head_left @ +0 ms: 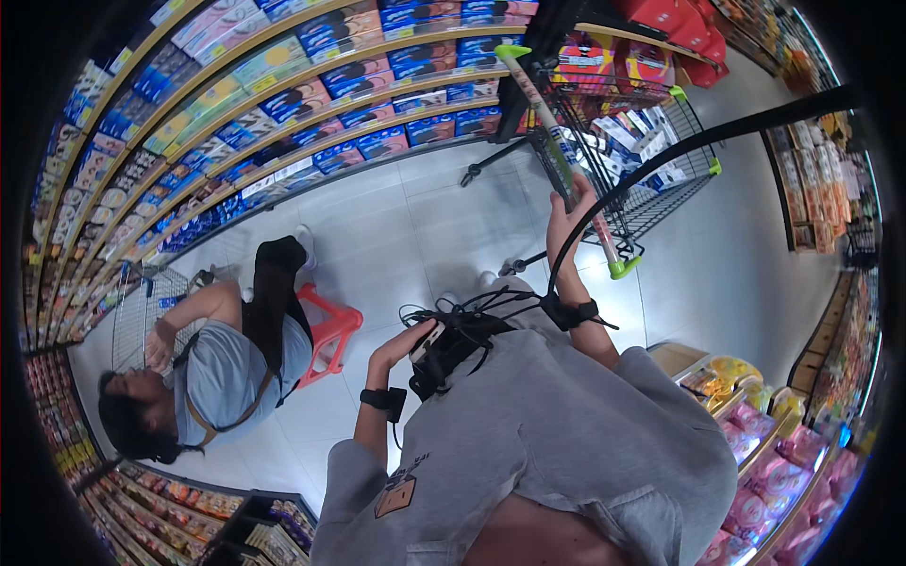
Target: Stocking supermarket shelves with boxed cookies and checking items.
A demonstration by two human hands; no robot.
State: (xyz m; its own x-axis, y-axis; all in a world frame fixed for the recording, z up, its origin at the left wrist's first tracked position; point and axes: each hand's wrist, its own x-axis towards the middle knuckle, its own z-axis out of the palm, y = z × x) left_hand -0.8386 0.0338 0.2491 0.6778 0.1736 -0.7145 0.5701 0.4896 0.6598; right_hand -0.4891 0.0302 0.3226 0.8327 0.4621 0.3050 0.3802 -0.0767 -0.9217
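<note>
Toward the left stands a red plastic stool [341,324]. The left hand [401,346], fingers extended, touches a black, cable-strewn device [477,334]; whether it grips is unclear. Further right, the right hand [571,212], fingers bent, touches the bar handle [605,237] of a black wire shopping cart [665,209] holding blue-and-white packages [634,146]; its closure cannot be told.

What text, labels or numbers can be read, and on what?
Blue cookie boxes: large lettering, brand print, not quoted.
Grey shirt: small print above a box-shaped picture, too small to read reliably.
Cart handle: printed strip, too small.
Pink packages: too blurred.
</note>
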